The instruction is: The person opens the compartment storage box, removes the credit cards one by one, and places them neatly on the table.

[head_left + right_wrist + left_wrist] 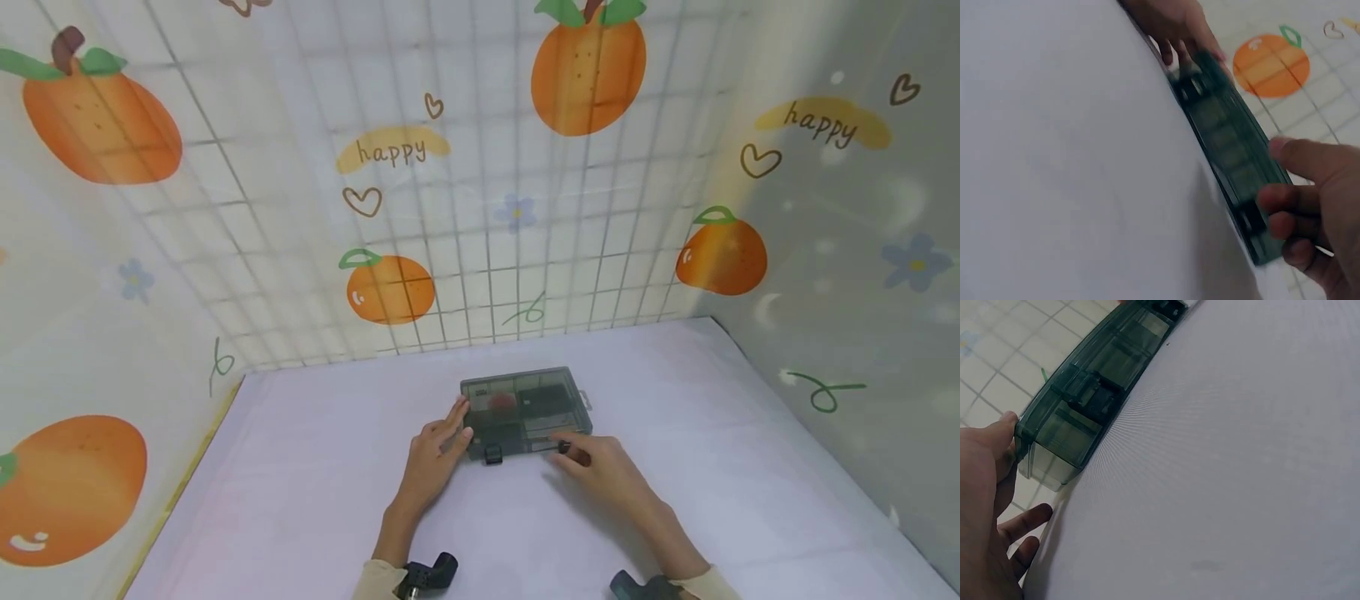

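A translucent dark green plastic storage box [525,408] with inner compartments lies with its lid down on the white table. Something reddish shows through its lid. Two black latches sit on the front side; the left latch [492,454] is plain to see, the right one is partly behind fingers. My left hand [431,462] rests against the box's left end, fingers extended and some of them off the box [1094,394]. At the front right corner is my right hand [600,467], one digit on the lid's edge and the other fingers curled at the right latch [1250,215].
The white tabletop [300,483] spreads around the box. Behind it and at both sides hang curtains [465,233] printed with oranges, hearts and grid lines. A small clear tab [586,401] sticks out from the box's right side.
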Tool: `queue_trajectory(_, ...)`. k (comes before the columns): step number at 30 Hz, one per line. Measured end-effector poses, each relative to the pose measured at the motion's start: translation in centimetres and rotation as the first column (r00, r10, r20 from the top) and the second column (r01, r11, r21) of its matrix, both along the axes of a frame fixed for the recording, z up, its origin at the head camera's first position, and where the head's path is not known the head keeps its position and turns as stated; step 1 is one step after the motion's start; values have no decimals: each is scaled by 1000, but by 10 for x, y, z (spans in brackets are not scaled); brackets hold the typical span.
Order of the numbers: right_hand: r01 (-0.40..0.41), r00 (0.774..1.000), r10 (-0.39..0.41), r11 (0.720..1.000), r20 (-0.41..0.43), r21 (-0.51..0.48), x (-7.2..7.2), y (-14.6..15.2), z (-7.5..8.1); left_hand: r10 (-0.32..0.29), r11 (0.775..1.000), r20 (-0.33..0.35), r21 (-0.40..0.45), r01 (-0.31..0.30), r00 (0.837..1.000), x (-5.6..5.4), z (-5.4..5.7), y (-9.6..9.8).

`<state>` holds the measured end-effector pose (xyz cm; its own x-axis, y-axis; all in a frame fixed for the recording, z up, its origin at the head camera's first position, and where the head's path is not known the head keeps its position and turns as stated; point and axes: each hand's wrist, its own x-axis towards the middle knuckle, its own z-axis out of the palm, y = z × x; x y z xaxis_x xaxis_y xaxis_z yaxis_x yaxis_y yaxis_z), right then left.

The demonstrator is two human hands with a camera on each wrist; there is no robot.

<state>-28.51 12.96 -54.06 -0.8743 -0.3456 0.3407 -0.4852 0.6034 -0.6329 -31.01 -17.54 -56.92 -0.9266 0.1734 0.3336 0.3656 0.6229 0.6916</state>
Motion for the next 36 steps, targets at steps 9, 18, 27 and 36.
queue_trajectory(9,108,993,-105,992,-50,60,-23,49,-5,5,1000,-32,1,-5,999,-4,-5,-2)
queue_trajectory(18,37,999,-38,999,17,14,-36,61,-17,-2,1000,-44,17,3,999,-3,-5,-2)
queue_trajectory(27,1,999,-2,1000,-52,-11,-35,60,-15,28,1000,-76,10,-27,997,-2,-2,-3)
queue_trajectory(36,42,998,-41,999,-51,21,-35,59,0,62,997,6,39,-62,998,-1,-1,-2)
